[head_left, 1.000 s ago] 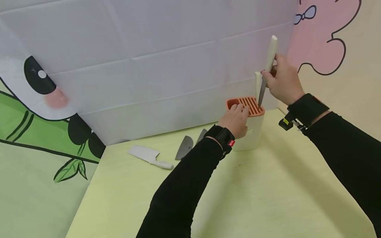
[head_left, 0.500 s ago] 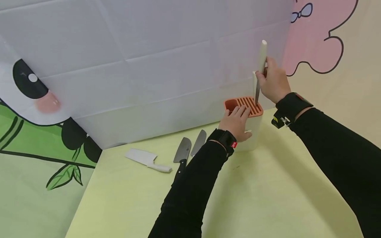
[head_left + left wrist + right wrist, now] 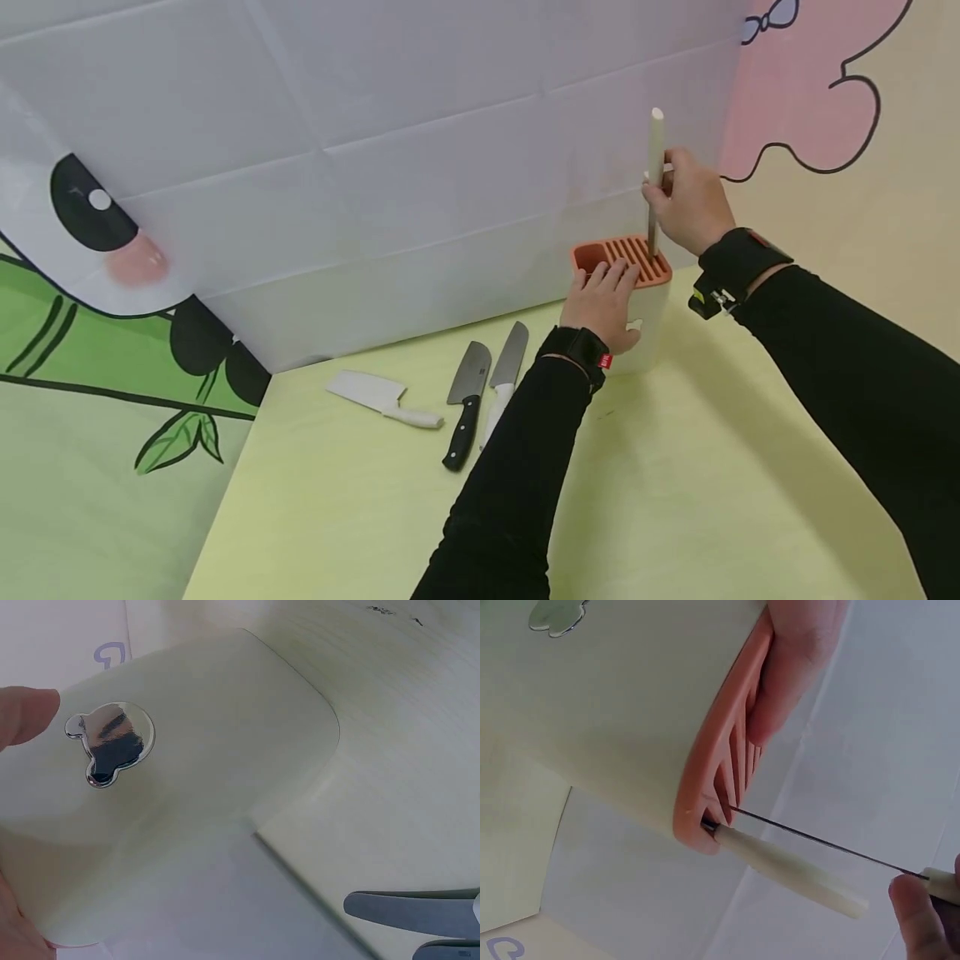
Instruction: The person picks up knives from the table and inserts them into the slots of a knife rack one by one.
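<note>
A pale knife block [image 3: 651, 337] with an orange slotted top [image 3: 581, 254] stands near the back wall. My left hand [image 3: 602, 308] rests on it, fingers laid over the top's rim and thumb spread against the front, beside a shiny bear-shaped badge [image 3: 116, 742]. Above the slots, my right hand [image 3: 693, 204] pinches a knife [image 3: 656, 137] upright near where the off-white handle meets the blade. In the right wrist view its thin blade [image 3: 817, 839] reaches a slot, the tip hidden there. Another pale-handled knife [image 3: 795, 871] sits in the end slot.
Left of the block, a cleaver [image 3: 367, 390], a black-handled knife [image 3: 465, 425] and a white-handled knife [image 3: 508, 358] lie on the yellow-green table [image 3: 322, 517]. My left sleeve partly covers the white handle. A pale wall sheet [image 3: 420, 192] rises close behind the block.
My right hand has moved left and the knife has become more upright, its blade sinking slightly at the slots. My left hand stays on the block, its thumb now spread out.
</note>
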A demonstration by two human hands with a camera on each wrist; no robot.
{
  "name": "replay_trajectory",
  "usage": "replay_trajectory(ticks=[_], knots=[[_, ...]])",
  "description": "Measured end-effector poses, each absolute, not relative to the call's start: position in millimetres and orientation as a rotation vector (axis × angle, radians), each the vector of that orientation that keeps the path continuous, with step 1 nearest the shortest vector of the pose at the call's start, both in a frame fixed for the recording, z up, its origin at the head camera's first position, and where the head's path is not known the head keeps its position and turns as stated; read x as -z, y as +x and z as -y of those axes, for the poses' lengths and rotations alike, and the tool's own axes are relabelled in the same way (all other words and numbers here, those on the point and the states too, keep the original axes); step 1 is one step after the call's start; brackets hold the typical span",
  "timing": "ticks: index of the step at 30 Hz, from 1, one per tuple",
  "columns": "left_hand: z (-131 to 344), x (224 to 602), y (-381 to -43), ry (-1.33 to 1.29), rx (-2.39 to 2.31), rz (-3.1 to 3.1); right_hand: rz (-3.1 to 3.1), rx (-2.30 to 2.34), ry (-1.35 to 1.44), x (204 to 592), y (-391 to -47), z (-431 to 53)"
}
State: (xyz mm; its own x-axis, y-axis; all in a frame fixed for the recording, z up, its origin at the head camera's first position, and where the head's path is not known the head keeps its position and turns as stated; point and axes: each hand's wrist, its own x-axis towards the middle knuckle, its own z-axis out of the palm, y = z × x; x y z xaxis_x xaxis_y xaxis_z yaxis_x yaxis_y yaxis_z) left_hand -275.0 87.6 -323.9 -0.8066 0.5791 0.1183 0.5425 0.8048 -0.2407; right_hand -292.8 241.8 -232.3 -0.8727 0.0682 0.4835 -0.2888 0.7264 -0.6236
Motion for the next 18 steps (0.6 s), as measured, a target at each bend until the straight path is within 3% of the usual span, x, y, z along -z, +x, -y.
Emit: replay_trajectory(ticks=[18], knots=[[-75.8,333.5,-279.0,-0.819,-0.246,2.808,2.556,-0.950,0.175,261.2,-301.7,-239.8]])
